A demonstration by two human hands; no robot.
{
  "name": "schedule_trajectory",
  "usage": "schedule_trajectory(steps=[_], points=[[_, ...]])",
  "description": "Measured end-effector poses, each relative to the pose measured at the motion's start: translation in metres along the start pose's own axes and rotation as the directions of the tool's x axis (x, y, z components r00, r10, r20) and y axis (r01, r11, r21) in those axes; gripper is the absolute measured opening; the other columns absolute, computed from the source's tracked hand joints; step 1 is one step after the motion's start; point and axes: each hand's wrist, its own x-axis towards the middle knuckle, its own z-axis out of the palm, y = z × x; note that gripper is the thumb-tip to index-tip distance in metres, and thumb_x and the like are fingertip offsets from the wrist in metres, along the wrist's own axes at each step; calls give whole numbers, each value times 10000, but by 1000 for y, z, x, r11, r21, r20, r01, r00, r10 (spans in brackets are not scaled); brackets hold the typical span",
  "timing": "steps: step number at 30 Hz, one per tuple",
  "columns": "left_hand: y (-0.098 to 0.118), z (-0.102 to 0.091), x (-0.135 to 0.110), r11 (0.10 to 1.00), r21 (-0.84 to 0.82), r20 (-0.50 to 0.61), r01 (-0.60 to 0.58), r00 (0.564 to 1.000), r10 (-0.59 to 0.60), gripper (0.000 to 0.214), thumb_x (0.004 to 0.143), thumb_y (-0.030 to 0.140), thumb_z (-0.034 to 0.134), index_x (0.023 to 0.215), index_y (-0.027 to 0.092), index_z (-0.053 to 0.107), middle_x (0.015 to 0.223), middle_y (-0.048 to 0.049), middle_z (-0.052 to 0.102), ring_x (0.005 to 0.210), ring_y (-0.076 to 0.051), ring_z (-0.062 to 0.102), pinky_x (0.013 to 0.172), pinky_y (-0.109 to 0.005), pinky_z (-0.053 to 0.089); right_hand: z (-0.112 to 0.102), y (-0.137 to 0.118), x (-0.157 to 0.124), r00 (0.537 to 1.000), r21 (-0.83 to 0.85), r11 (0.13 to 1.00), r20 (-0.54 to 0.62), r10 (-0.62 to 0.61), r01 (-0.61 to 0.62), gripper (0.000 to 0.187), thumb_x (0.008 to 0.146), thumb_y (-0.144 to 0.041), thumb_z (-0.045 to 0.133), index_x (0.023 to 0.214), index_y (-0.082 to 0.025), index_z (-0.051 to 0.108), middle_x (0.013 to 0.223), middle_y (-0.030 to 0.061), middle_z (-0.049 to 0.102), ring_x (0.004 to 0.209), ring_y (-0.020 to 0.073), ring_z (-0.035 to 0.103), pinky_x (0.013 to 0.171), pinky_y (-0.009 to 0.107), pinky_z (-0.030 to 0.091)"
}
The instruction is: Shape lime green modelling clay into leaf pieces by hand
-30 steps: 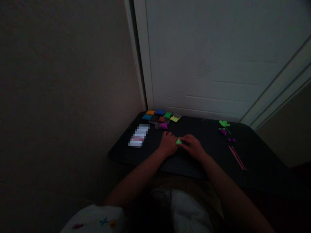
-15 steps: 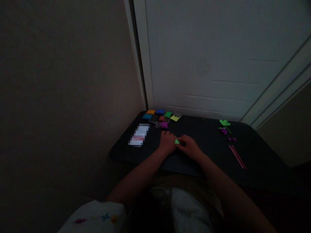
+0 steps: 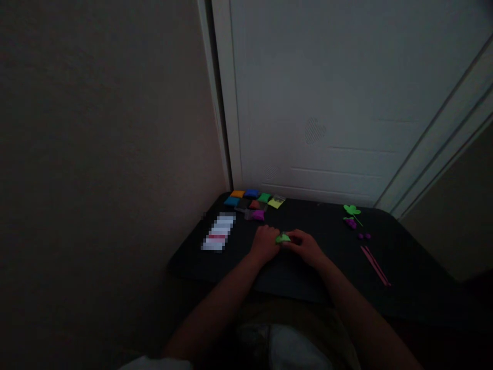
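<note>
A small clear packet of light green clay (image 3: 283,238) is held between my two hands, over the near middle of the dark table (image 3: 239,267). My left hand (image 3: 265,242) is closed on the packet's left side, its fingers curled. From the right, my right hand (image 3: 306,246) pinches the other end between thumb and fingers. Part of the packet is hidden behind the fingers. Just beyond my left hand lies a purple clay packet (image 3: 258,215).
Packets in several colours, such as an orange one (image 3: 238,194) and a yellow one (image 3: 276,202), lie along the back. A blurred white sheet (image 3: 219,231) is at left. At right are a green clover shape (image 3: 352,210), a purple cluster (image 3: 350,223), purple balls (image 3: 364,236) and pink sticks (image 3: 374,265).
More of the green packet shows between my hands, and my right hand has shifted slightly away from my left. The whole view has tilted up, so the table sits lower.
</note>
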Motion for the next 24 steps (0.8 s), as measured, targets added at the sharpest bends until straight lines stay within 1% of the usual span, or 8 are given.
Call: schedule_trajectory(steps=[4,9,12,14,16,19,21,24], points=[[3,2,-1,1000,22,25,-11,1000,10,172,733,273,427,736,155,552,764,-70,587,768,-202,484,671,-344,305,5,-2,-1,998,-68,996,34,-53,55,236,694,-361,544,873,-213,589,692,-7,516,629,112,470,585,239,370],[5,2,-3,998,37,22,43,999,-44,206,744,290,407,721,159,564,759,-78,599,772,-215,484,681,-362,293,7,-9,0,993,-149,983,58,-102,110,170,713,-322,521,807,-200,593,657,-9,518,596,107,460,557,229,353],[4,1,-4,999,28,30,39,999,-40,199,745,286,407,717,164,561,757,-74,596,781,-209,478,695,-358,282,10,-10,1,994,-163,982,65,-90,100,157,710,-313,515,778,-196,595,608,-19,511,558,99,443,525,221,331],[4,-1,-4,999,25,30,27,999,-28,194,749,278,403,721,164,557,763,-72,592,786,-204,474,700,-351,278,12,-10,1,997,-152,986,45,-69,75,164,704,-315,516,776,-195,600,580,-25,502,535,93,428,507,216,315],[5,-2,-3,999,29,25,20,999,-20,192,752,277,398,722,165,550,765,-67,586,787,-202,473,697,-345,280,11,-9,1,999,-102,994,11,-34,35,178,693,-331,522,766,-191,606,568,-29,496,526,88,418,497,211,307],[8,-3,-1,999,27,24,24,999,-25,191,755,298,399,749,168,538,779,-57,578,791,-195,477,691,-329,290,5,-7,2,998,59,996,-10,62,-62,228,671,-359,535,796,-184,612,575,-31,513,525,85,425,492,205,315],[9,-3,2,999,8,38,37,999,-37,196,758,315,398,775,171,530,795,-47,575,795,-184,484,685,-312,300,0,-7,2,993,178,977,-11,119,-115,261,660,-367,540,827,-179,609,615,-25,544,546,91,451,515,212,339],[8,-3,4,997,-36,58,66,996,-64,219,773,334,376,769,174,524,785,-33,574,777,-165,496,661,-284,312,-5,-6,3,988,321,936,-17,155,-141,271,656,-372,541,829,-174,602,707,-5,584,618,111,495,583,239,379]])
